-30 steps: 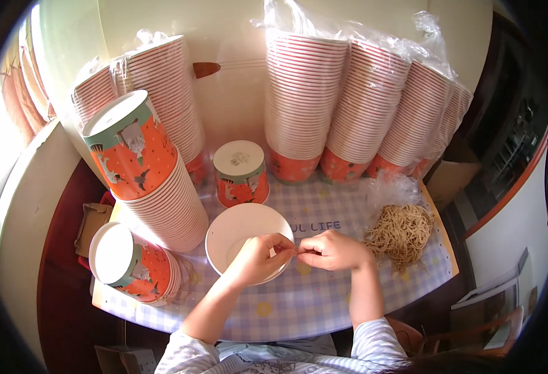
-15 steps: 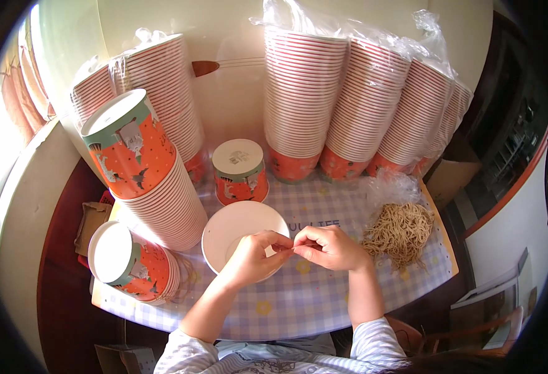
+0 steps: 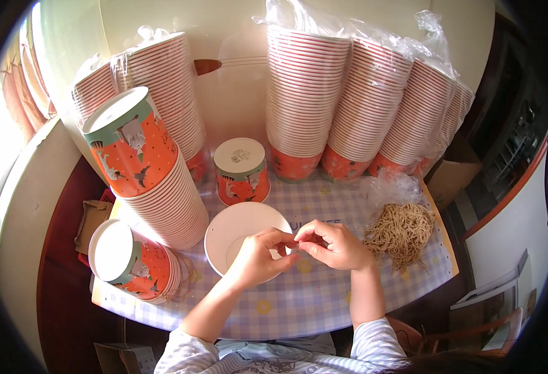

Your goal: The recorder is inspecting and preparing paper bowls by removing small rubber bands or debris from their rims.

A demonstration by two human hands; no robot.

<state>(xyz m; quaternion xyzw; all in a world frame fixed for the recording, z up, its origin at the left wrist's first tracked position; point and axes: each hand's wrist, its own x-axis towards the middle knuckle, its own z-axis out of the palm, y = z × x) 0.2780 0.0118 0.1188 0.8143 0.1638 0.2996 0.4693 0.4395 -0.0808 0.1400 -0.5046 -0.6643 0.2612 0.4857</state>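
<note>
My left hand (image 3: 256,257) and my right hand (image 3: 336,246) meet fingertip to fingertip just above the table. Between them they pinch a small thin strand (image 3: 294,247), too small to make out well. Under the left hand stands an open white paper cup (image 3: 227,227), seen from above. To the right of my right hand lies a tan heap of thin bands (image 3: 401,230) on a clear plastic bag (image 3: 393,187).
An orange patterned cup (image 3: 241,171) stands behind the white one. A tilted stack (image 3: 152,174) and a lying stack (image 3: 130,258) of such cups are at the left. Tall plastic-wrapped stacks (image 3: 308,93) line the back wall. The checked tablecloth (image 3: 299,305) ends near my body.
Both hands stay pinched together over the white cup; only the fingers shift slightly.
</note>
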